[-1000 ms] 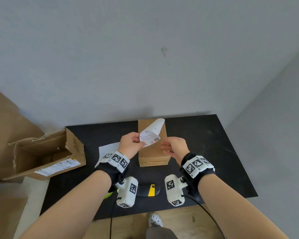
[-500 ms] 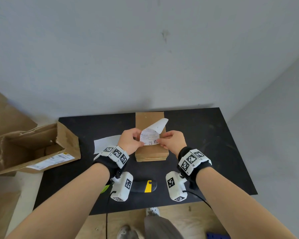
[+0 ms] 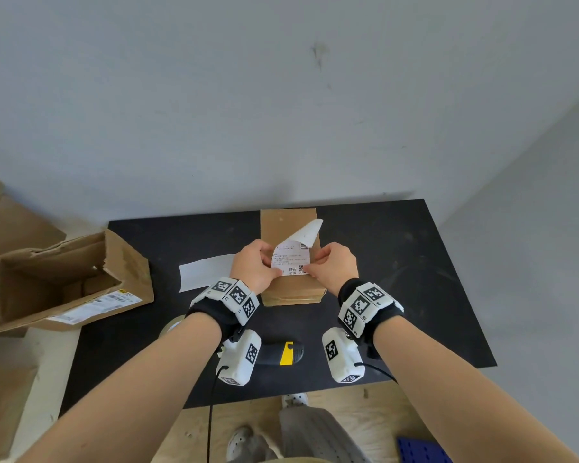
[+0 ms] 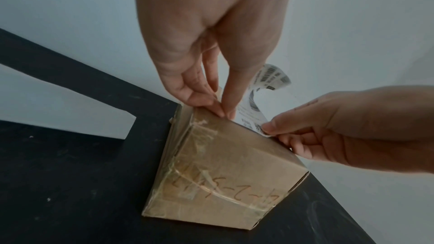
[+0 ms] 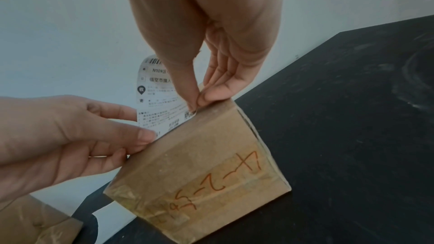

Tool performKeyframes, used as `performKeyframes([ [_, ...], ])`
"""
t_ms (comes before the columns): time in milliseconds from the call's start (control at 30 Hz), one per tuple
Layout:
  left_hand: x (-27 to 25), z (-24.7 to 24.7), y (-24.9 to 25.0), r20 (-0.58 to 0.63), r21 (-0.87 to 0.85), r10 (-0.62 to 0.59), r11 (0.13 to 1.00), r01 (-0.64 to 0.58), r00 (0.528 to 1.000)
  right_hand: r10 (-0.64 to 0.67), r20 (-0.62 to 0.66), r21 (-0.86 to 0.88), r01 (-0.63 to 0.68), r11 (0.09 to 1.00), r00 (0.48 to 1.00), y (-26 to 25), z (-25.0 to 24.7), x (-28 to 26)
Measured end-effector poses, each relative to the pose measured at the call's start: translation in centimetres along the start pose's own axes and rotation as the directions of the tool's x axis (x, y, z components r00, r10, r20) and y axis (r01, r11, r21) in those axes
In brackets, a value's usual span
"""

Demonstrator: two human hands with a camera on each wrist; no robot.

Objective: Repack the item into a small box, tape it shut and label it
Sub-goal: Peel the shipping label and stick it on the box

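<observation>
A small taped cardboard box (image 3: 290,289) (image 4: 225,177) (image 5: 211,166) lies on the black table (image 3: 398,262), orange writing on its near end. A white shipping label (image 3: 293,260) (image 4: 253,107) (image 5: 159,97) lies with its near edge on the box top, its far end curling up. My left hand (image 3: 253,267) (image 4: 225,114) pinches the label's near left corner between thumb and fingertips. My right hand (image 3: 331,267) (image 5: 196,104) pinches the near right corner at the box's edge. Both hands sit low on the box top.
An open, torn larger carton (image 3: 67,282) lies on its side at the table's left edge. A white backing sheet (image 3: 204,272) lies left of the box. A black-and-yellow scanner (image 3: 281,354) and a tape roll (image 3: 173,324) sit near the front edge.
The label has come down from in front of the box onto its top. The right hand, empty a second ago, now pinches the right corner; the left kept its hold.
</observation>
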State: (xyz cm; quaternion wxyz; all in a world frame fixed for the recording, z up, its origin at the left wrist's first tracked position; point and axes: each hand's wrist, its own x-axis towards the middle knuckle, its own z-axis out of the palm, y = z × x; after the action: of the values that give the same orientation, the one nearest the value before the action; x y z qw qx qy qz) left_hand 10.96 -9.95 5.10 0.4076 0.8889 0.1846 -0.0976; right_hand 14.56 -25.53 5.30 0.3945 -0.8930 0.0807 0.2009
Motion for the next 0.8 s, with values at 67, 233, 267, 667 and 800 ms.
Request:
performKeyframes([
  [67,0.1,0.0,0.1,0.004,0.026,-0.005,1.000,0.005,1.000,0.002,-0.006,-0.018,-0.002,1.000,1.000,-0.1,0.1,0.0],
  [233,0.5,0.1,0.4,0.032,0.080,-0.033,0.996,0.030,0.999,-0.001,-0.013,-0.038,0.001,0.999,1.000,-0.2,0.2,0.1],
  [267,0.6,0.1,0.5,0.036,0.085,-0.043,0.996,0.040,0.998,-0.001,-0.012,-0.039,0.000,0.999,1.000,-0.2,0.2,0.1],
  [667,-1.2,-1.1,-1.3,-0.083,0.277,0.165,0.951,-0.136,0.983,-0.367,-0.089,-0.212,0.343,0.915,0.926,1.1,0.6,-2.2],
  [800,-3.2,-0.3,-3.1,-0.009,0.423,0.547,0.760,-0.492,0.837,-0.627,-0.023,-0.383,0.572,0.725,0.779,2.2,2.3,-3.6],
])
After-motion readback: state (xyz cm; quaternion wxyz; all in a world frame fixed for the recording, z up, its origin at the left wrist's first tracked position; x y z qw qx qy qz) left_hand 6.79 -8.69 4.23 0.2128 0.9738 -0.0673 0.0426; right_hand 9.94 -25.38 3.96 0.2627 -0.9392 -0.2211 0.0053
